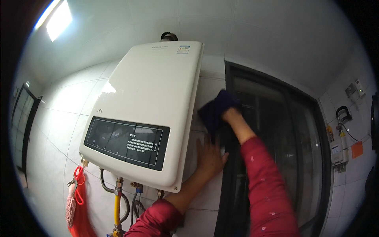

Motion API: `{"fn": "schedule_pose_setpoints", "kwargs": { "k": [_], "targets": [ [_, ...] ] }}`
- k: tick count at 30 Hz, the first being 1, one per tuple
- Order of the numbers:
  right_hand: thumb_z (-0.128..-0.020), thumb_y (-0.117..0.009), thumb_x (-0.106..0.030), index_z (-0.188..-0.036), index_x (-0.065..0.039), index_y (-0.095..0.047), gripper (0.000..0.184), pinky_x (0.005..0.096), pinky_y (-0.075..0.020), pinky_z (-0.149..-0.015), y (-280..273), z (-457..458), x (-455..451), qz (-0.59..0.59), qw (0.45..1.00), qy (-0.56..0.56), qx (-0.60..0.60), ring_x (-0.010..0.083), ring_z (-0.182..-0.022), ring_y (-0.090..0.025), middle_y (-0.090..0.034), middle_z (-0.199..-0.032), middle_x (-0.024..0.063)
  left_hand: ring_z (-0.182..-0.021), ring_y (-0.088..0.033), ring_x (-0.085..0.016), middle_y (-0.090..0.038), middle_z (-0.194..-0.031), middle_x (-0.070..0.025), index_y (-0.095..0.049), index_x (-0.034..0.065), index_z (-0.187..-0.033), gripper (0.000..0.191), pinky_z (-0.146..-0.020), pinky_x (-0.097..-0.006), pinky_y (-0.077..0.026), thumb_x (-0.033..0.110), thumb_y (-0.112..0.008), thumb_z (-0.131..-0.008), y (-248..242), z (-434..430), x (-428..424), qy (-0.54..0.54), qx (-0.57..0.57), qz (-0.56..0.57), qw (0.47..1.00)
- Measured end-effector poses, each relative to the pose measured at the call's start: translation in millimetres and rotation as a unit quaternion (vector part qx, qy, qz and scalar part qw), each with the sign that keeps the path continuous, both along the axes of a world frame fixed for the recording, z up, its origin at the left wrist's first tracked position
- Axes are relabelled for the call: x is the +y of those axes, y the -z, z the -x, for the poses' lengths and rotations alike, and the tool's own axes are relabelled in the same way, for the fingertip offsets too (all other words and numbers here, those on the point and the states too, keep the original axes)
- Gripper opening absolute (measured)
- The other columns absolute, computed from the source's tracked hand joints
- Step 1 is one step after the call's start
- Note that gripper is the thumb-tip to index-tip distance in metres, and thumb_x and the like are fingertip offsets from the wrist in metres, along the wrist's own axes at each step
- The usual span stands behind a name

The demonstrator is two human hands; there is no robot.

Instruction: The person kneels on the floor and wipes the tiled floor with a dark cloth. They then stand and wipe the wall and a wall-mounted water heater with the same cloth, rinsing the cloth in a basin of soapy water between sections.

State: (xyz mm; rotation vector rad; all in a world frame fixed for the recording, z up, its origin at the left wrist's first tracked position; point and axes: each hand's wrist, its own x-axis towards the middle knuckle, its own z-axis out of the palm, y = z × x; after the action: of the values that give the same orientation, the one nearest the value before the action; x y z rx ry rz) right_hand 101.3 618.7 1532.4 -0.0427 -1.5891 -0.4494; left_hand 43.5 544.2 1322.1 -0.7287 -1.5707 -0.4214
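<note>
A dark purple cloth (217, 109) is pressed to the tiled wall between the water heater and the black door frame. My right hand (232, 115) grips it; the cloth covers most of the fingers and looks slightly blurred. Just below, my left hand (210, 158) lies against the white wall tiles (204, 198) with fingers spread and nothing held. Both my sleeves are red. To the left of both hands hangs the white wall-mounted water heater (151, 89), with a black display panel (127, 142) low on its front.
Under the heater run a yellow gas pipe (117, 209) and grey flexible hoses (125, 207). Red-handled scissors (78, 183) hang at its lower left corner beside a red cloth (81, 216). A dark-framed glass door (272, 130) stands right; a gas meter (337, 152) is mounted beyond it.
</note>
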Motion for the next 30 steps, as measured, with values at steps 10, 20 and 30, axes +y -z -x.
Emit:
{"fn": "schedule_pose_setpoints", "kwargs": {
  "k": [10,20,30],
  "targets": [
    [-0.091,-0.063,-0.028,-0.113,-0.004,-0.07,0.033,0.0414,-0.0526,-0.094,25,24,10,-0.06,0.993,0.055,-0.087,0.0323,-0.114,-0.065,-0.067,-0.121,0.0189,-0.136,-0.044,-0.041,-0.042,-0.149,-0.0237,-0.044,-0.0045,-0.143,0.069,-0.114,-0.0536,-0.032,0.034,-0.068,-0.09,37,-7,-3,0.096,0.049,-0.068,0.992],
    [-0.103,-0.048,-0.031,-0.145,-0.008,-0.047,0.048,0.0446,-0.0318,-0.119,340,42,59,-0.099,0.987,0.024,-0.126,0.0288,-0.142,-0.04,-0.047,-0.149,0.0116,-0.13,-0.043,-0.056,-0.031,-0.149,-0.0374,-0.027,-0.0028,-0.151,0.07,-0.105,-0.0552,-0.044,0.029,-0.058,-0.097,172,-50,-19,0.336,-0.082,-0.107,0.932],
    [-0.095,-0.056,-0.039,-0.143,-0.012,-0.05,0.056,0.047,-0.0308,-0.119,520,5,34,-0.015,0.928,0.073,-0.366,0.0318,-0.14,-0.043,-0.048,-0.148,0.0154,-0.129,-0.043,-0.054,-0.031,-0.144,-0.0354,-0.021,-0.0034,-0.154,0.089,-0.109,-0.0501,-0.042,0.007,-0.071,-0.081,335,-67,-62,0.347,-0.222,0.073,0.908]
  ]
}}
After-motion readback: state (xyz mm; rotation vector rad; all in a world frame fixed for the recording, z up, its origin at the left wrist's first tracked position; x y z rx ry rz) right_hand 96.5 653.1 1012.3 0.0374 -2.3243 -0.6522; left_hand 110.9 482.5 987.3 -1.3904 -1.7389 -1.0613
